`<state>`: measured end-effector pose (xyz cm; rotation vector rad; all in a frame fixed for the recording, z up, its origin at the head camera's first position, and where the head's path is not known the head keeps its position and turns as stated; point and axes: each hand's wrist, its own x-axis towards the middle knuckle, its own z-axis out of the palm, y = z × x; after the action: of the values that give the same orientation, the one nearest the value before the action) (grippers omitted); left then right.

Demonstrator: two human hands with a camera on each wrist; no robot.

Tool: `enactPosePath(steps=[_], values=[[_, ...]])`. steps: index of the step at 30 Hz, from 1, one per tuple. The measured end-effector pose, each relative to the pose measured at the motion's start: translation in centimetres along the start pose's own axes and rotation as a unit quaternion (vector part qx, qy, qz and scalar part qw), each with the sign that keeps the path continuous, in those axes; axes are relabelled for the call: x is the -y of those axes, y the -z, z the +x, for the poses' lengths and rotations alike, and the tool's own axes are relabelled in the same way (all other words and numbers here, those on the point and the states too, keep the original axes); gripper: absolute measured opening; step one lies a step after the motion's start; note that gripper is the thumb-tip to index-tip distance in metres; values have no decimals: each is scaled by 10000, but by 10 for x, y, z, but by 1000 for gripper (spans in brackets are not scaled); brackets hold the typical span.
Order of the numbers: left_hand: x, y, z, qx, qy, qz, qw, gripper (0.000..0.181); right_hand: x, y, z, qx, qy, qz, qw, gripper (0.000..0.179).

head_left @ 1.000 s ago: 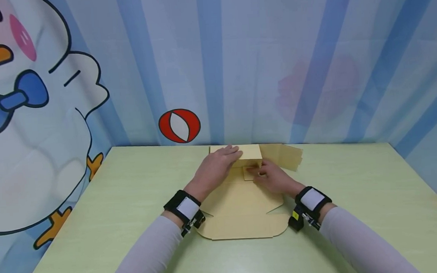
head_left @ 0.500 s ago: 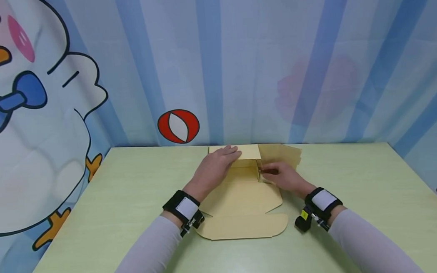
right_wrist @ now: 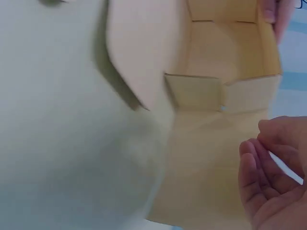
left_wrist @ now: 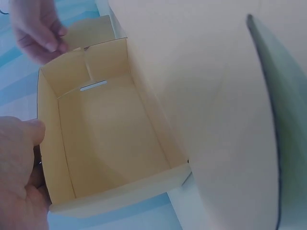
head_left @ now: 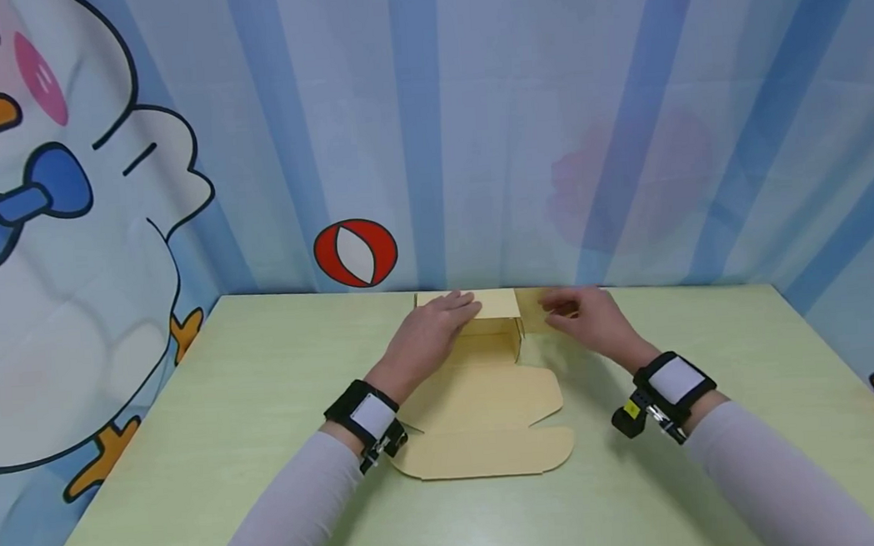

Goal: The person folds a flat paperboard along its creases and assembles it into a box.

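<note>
A partly folded cardboard box (head_left: pixel 482 400) stands near the table's back edge, its long lid panel lying toward me. My left hand (head_left: pixel 431 330) rests on the raised top panel (head_left: pixel 497 303), fingers extended across it; the left wrist view shows its fingertips at the box's edge. My right hand (head_left: pixel 586 318) hovers over the side flap (head_left: pixel 531 313) that spreads out to the right. In the right wrist view its fingers are loosely curled, with nothing between them. Two short tabs (right_wrist: pixel 194 91) stand upright at the box's right end, beside a small slot (left_wrist: pixel 93 85).
The pale green table (head_left: pixel 263 375) extends to both sides of the cardboard. A printed cloth backdrop (head_left: pixel 474 137) with a duck and a ball rises behind the table's back edge. Black camera straps (head_left: pixel 366 415) sit on both wrists.
My right hand has moved from the box's right inner corner outward, up and to the right, over the side flap. The right end tabs now stand upright. The left hand has stayed in place.
</note>
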<state>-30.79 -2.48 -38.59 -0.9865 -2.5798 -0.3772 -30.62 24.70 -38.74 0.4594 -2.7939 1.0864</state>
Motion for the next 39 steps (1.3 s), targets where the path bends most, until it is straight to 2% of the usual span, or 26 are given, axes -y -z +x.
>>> enactPosePath(steps=[5,8,12,16,19,23,26,29,39], values=[[2,2,0,16,36,65,10000,37,14,22,9,-405,259,-285,9984,31],[3,4,0,43,90,49,9999,37,15,31,14,-506,279,-481,9972,35],[3,5,0,64,118,-39,9999,37,6,36,16,-71,-208,-404,9989,44],[4,4,-1,50,116,-126,9998,38,-14,34,13,463,-764,13,9960,50],[4,3,-2,11,102,-167,9998,38,-32,27,11,603,-1083,361,9916,53],[5,2,-3,-36,95,-196,9998,39,-47,16,10,593,-1387,821,9852,43],[5,1,-3,-44,115,-199,9997,40,-51,8,10,564,-1408,1089,9824,37],[5,1,-4,-51,143,-201,9997,40,-51,2,8,518,-1306,1216,9826,40],[9,-1,-4,-200,169,-258,9993,42,-37,5,0,436,-1075,1072,9874,36]])
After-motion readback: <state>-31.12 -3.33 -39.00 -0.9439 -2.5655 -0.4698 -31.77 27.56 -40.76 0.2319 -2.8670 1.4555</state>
